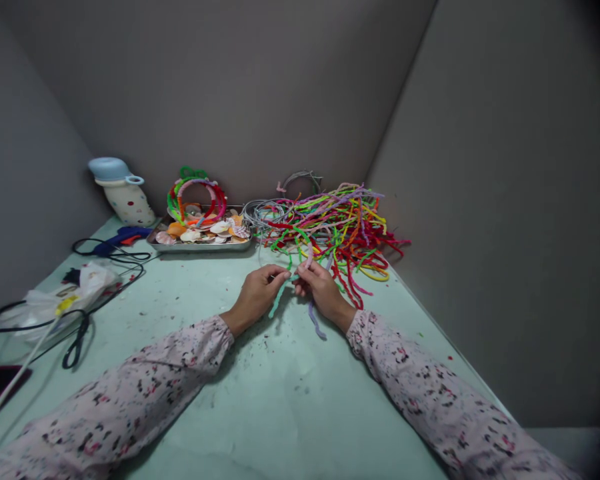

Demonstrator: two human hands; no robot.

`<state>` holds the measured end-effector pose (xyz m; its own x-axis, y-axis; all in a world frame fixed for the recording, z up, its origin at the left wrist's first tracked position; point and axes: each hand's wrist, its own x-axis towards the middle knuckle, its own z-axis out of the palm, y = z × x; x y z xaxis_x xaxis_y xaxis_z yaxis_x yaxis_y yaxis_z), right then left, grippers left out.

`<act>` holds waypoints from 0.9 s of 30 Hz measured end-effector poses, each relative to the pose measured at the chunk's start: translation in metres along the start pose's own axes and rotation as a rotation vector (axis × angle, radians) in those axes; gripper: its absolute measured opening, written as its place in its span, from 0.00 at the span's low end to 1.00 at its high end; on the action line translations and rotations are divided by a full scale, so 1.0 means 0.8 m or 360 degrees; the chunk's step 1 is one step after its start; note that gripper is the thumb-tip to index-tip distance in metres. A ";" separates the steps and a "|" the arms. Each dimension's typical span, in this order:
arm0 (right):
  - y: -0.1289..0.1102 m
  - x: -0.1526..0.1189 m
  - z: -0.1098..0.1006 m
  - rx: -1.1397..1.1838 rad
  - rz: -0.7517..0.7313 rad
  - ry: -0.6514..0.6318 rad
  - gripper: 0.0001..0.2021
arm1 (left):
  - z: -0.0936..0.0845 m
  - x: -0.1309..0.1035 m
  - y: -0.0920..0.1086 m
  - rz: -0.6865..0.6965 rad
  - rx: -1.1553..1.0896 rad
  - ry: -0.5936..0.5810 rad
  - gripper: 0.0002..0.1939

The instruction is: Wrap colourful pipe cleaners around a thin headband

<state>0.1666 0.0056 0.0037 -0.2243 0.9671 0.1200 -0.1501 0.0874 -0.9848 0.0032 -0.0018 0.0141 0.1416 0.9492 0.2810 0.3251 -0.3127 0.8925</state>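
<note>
My left hand [260, 291] pinches a mint-green fuzzy stem [276, 303] between thumb and forefinger, and its free end hangs down toward the table. Close beside it, my right hand [321, 287] is closed on a pink fuzzy stem [309, 255], which sticks up above the fingers. The green stem reaches across to the right fingertips. A lavender stem [316, 321] hangs or lies below my right hand; whether that hand holds it is hard to tell. Behind both hands is a tangled pile of colourful fuzzy stems [345, 213].
A metal tray [205, 247] of shells stands at the back, with colourful rings [221, 200] on it. Coiled grey wire [265, 212] lies beside it. Farther left are a bottle [125, 197], black cables [83, 337] and a plastic bag [93, 280]. Walls enclose the table [280, 407].
</note>
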 end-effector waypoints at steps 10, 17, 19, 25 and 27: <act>0.005 0.000 -0.002 -0.0048 -0.0025 0.0041 0.11 | -0.001 0.000 -0.003 -0.0083 -0.0032 -0.0179 0.16; 0.010 0.002 -0.005 -0.0028 -0.0020 0.0038 0.11 | -0.001 0.000 0.004 -0.0114 -0.0068 -0.0243 0.15; 0.010 0.002 -0.005 -0.0020 -0.0019 0.0039 0.11 | -0.001 0.000 0.004 -0.0122 -0.0076 -0.0249 0.14; 0.010 0.003 -0.005 -0.0022 -0.0010 0.0054 0.12 | -0.001 0.000 0.000 -0.0107 -0.0072 -0.0261 0.15; 0.010 0.003 -0.005 -0.0025 -0.0010 0.0049 0.12 | -0.001 0.000 0.000 -0.0106 -0.0051 -0.0266 0.15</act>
<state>0.1688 0.0097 -0.0043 -0.1939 0.9733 0.1224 -0.1361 0.0969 -0.9860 0.0027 -0.0013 0.0140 0.2750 0.9479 0.1610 0.3093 -0.2457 0.9187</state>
